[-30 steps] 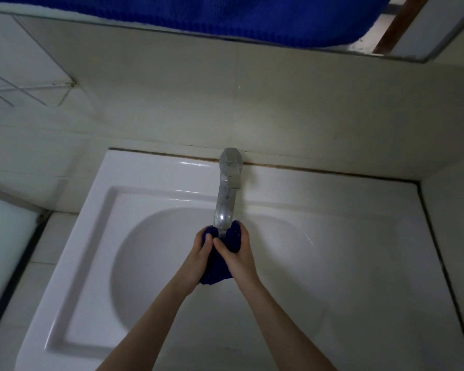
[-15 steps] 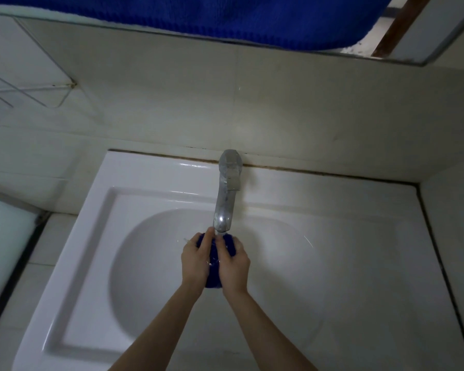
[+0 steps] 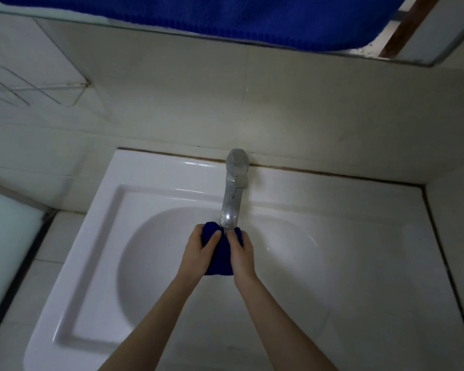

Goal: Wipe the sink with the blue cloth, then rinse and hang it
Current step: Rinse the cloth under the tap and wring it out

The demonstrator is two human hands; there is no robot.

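- The hands sit slightly further apart than half a second ago, baring more blue cloth [image 3: 219, 259] between them
- Left hand [image 3: 197, 254] and right hand [image 3: 242, 254] each grip the bunched cloth at 6 o'clock of the faucet [image 3: 232, 199] spout, over the sink [image 3: 105, 210]
- Risk (my judgement): wringing so close to the spout may splash past the rim, or the wet cloth slips loose

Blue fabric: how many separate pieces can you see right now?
2. One small blue cloth, gripped by the left hand and right hand under the faucet; one large blue knitted fabric across the top of the view. Others may lie outside the frame.
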